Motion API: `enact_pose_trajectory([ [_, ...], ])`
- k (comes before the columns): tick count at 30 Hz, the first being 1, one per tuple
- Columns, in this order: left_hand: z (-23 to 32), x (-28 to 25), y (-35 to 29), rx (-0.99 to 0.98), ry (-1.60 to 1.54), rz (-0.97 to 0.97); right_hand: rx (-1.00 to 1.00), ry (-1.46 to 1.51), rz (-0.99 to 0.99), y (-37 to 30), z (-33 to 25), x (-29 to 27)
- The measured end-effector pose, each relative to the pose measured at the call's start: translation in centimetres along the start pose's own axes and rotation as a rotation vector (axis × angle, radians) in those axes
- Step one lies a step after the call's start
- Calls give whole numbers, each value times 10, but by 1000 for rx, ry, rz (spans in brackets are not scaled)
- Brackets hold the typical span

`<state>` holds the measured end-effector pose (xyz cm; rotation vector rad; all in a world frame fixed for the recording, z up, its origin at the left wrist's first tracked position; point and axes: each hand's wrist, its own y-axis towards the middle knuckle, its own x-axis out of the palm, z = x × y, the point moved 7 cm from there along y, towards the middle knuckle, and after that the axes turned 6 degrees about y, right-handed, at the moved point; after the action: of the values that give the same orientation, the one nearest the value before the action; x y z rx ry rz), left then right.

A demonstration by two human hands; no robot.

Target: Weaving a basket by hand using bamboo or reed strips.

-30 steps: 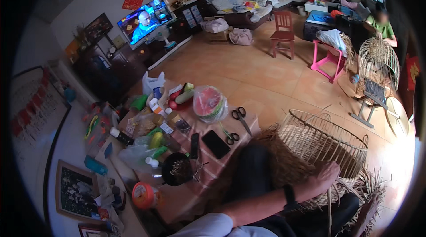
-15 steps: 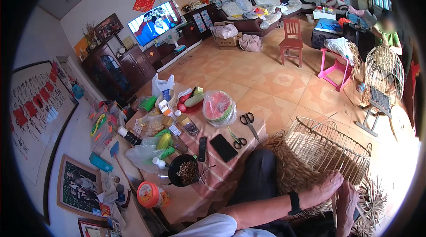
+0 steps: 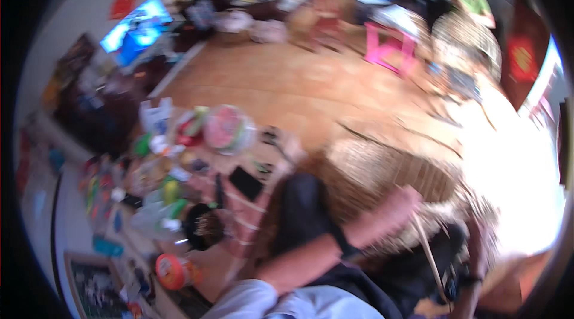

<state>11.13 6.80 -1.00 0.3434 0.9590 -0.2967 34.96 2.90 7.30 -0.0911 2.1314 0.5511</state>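
A half-woven straw basket (image 3: 365,166) lies tilted across my lap, its woven side toward me and its bare ribs toward the right. My left hand (image 3: 397,205) is at its near rim, closed, with a pale straw strand (image 3: 427,247) running down from the fingertips toward my lap. To the right, my right hand (image 3: 476,238) hangs lower beside loose straw ends (image 3: 481,202); blur hides its fingers, so I cannot tell what they hold. My dark-trousered knee (image 3: 302,199) stands between the basket and the table.
On the left, a cloth-covered table (image 3: 239,229) carries a black phone (image 3: 246,182), scissors (image 3: 270,135), a wrapped watermelon (image 3: 224,129), a black bowl (image 3: 200,226) and an orange-lidded jar (image 3: 173,271). Farther off stand a pink stool (image 3: 391,47) and another person (image 3: 475,5) beside a woven frame (image 3: 469,38).
The whole view has swung right and blurred. My hands, together at the basket's rim before, are now apart; the right one has drawn away to the right, and the pale strand shows between them.
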Motion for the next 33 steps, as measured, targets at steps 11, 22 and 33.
enact_pose_trajectory([
  [11, 39, -107, -8, 198, 6, 361, 169, 25, 176, -15, 15, -11],
  [22, 43, -53, 7, 173, 30, -15, 245, 129, -45, -32, -56, 73],
  [33, 47, -37, 12, 123, 28, -25, -293, -268, 130, 51, -62, -7],
])
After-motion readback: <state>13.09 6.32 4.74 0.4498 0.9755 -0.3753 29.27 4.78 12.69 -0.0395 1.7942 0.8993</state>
